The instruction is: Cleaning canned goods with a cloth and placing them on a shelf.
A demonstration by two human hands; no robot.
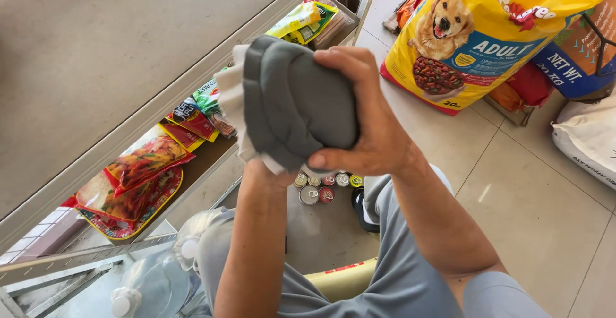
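A folded grey cloth (292,103) with a paler layer on its left side is bunched up in front of me, next to the edge of a beige shelf (115,48). My right hand (366,116) wraps over the cloth from the right, thumb below and fingers on top. My left hand (260,167) is mostly hidden under and behind the cloth, holding it from below; only the wrist and forearm show.
Colourful snack and pet food packets (138,177) lie on a lower shelf. Several small cans (324,186) stand on the tiled floor by my feet. A large yellow dog food bag (487,29) and other sacks (587,135) lean at right. A plastic bottle (151,283) sits at bottom left.
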